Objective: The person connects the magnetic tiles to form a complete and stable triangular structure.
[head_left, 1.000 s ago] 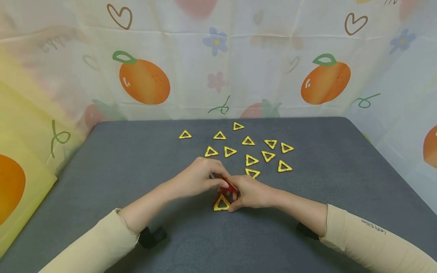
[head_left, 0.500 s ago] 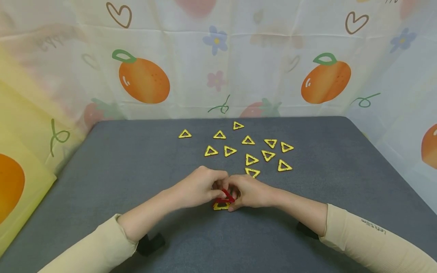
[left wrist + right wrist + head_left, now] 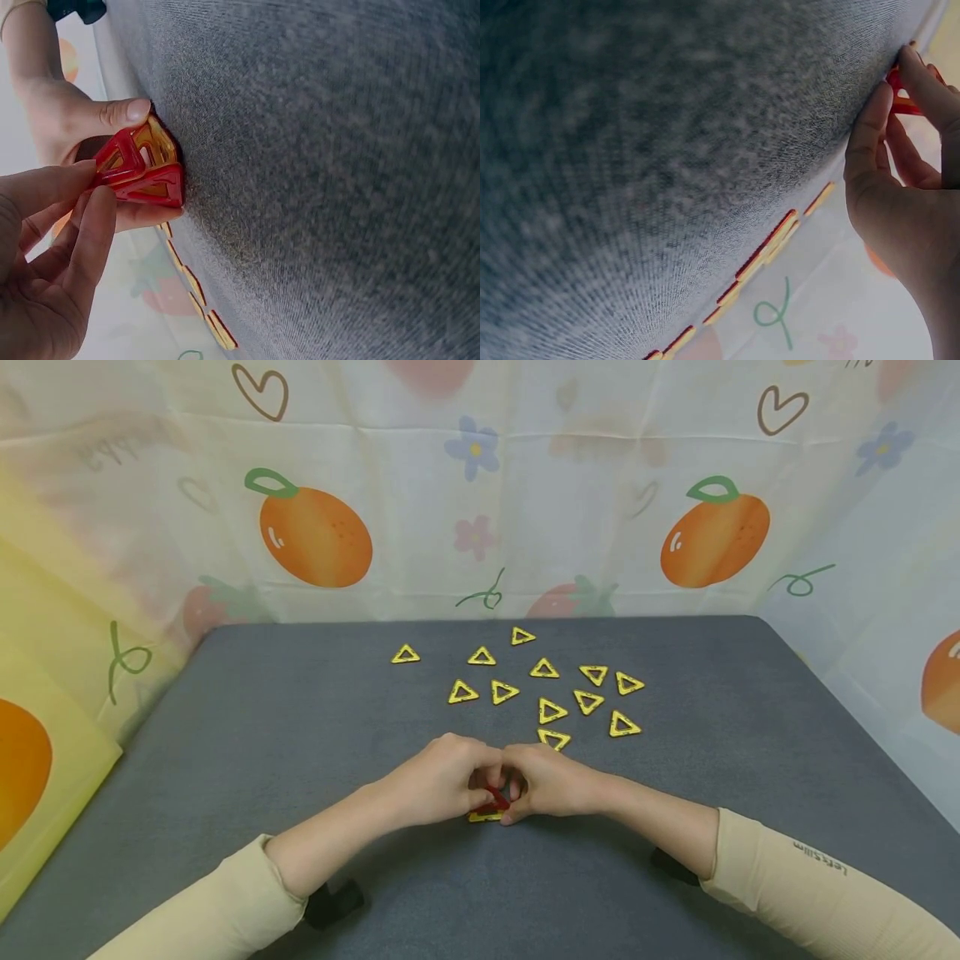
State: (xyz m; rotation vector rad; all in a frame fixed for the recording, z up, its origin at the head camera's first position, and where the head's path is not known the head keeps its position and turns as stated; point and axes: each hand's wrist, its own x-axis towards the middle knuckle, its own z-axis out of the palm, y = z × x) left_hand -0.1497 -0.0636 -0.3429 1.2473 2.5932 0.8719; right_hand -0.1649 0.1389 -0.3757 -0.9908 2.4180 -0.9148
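Between the hands, near the table's middle, stands a small cluster of hollow triangle tiles, yellow [image 3: 486, 817] on one face and red on the other. My left hand [image 3: 442, 777] pinches a red-faced triangle tile [image 3: 120, 178] between thumb and fingertips. It tilts against the top of the cluster, beside a lower red triangle tile [image 3: 166, 196] standing on the table. From the other side, the right hand [image 3: 558, 783] holds the cluster with its thumb and curled fingers, thumb low by the table. In the head view, the fingers hide most of the cluster.
Several loose yellow triangle tiles [image 3: 626, 732] lie flat and scattered beyond the hands, one of them [image 3: 406, 661] off to the left. The dark grey table [image 3: 262, 735] ends at a fruit-patterned curtain [image 3: 420, 527] behind and at the sides.
The left hand has come down towards the cluster, lowering the red tile over its top. The right hand has stayed in place. The loose tiles have not moved.
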